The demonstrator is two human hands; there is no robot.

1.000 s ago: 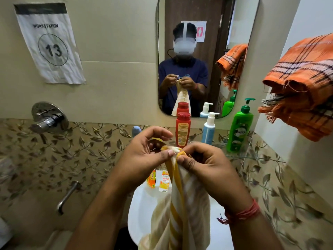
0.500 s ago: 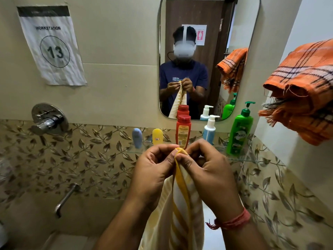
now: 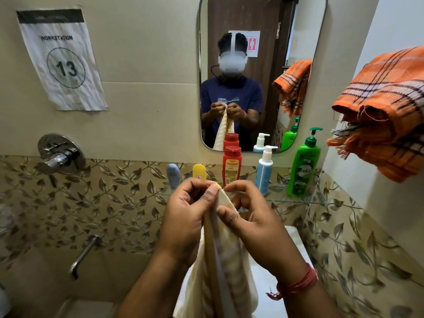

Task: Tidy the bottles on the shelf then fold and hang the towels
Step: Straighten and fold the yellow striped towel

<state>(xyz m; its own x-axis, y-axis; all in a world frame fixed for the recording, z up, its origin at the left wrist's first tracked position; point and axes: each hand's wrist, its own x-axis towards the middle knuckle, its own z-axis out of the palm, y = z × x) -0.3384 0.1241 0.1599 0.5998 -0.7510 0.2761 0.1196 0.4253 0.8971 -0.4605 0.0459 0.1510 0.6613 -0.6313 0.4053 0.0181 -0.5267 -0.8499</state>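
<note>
Over the sink, right in front of the mirror (image 3: 261, 72), I've got the yellow-striped towel (image 3: 226, 271) bunched up by its top edge. My left hand (image 3: 185, 216) pinches the corner between thumb and curled fingers, and my right hand (image 3: 250, 216) pinches the cloth just beside it, thumb pressed on the front. The rest of it hangs straight down between my wrists, so I'd say I'm only matching corners, fold not really made yet.

What could go wrong: the corners are so close together that if either pinch slips, the whole thing probably drops toward the basin. Also my knuckles are just in front of the glass shelf (image 3: 305, 200), so a big shake-out could knock a bottle over.

Bottles look lined up already: small blue bottle (image 3: 173, 175), yellow one (image 3: 199, 172) partly hidden behind my hand, red bottle (image 3: 231, 165), white pump bottle (image 3: 265, 168), green pump bottle (image 3: 304, 164). All opaque and capped, can't tell how full they are. The orange checked towel (image 3: 385, 111) is already hanging up on the right.
</note>
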